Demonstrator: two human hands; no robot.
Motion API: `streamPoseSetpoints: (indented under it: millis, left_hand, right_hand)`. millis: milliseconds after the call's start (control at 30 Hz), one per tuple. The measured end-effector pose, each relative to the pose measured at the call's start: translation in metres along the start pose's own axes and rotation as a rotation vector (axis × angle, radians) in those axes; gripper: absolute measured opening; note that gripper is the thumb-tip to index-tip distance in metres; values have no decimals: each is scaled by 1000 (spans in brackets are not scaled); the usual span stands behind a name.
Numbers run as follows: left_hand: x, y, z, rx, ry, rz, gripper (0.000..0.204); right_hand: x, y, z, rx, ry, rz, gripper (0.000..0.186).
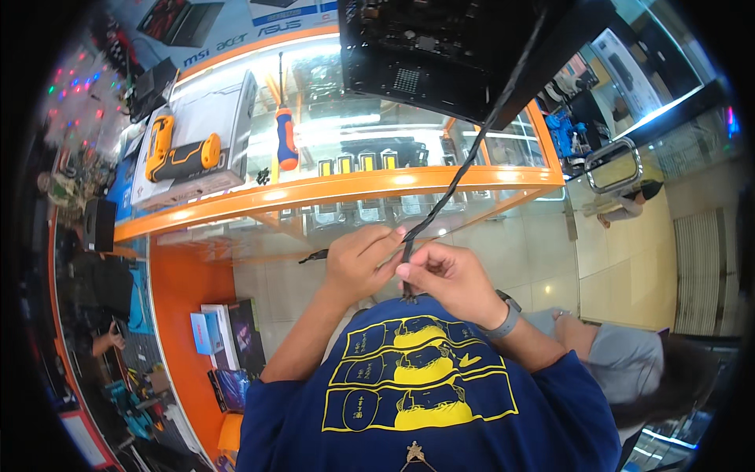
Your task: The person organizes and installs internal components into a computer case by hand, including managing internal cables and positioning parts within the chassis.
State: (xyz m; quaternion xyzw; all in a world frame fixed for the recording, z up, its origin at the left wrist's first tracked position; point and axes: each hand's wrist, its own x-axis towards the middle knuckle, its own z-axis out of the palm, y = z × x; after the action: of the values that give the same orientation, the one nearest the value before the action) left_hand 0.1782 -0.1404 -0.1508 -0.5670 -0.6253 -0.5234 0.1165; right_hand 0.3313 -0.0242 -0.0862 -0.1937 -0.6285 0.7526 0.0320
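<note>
A black twisted cable bundle [460, 169] runs down from the black computer case [425, 59] at the top to my hands, in front of my body. My left hand [358, 263] grips the bundle with bent fingers, just left of it. Close beside it, my right hand [452, 283] pinches the bundle's lower part between thumb and forefinger. Loose dark ends of the cable [409, 297] poke out below the fingers. Another black cable end [314, 256] shows left of my left hand. My fingers partly hide the gripped stretch.
On the orange-framed glass counter [338, 189] lie a blue-and-red-handled screwdriver [286, 141] and a small heap of dark screws [263, 177]. An orange-and-black power screwdriver [185, 153] rests on a box [236, 110]. Close on my right is a person in grey [629, 366].
</note>
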Motion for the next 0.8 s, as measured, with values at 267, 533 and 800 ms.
streamPoseSetpoints:
  millis: [267, 533, 800]
  left_hand:
    - [15, 3, -21, -332, 17, -301, 17]
    - [47, 5, -6, -621, -425, -785, 17]
    - [152, 4, 81, 31, -493, -866, 25]
  right_hand:
    - [10, -49, -70, -767, 476, -541, 20]
    - [146, -89, -191, -661, 777, -881, 73]
    - [169, -102, -275, -708, 621, -709, 64]
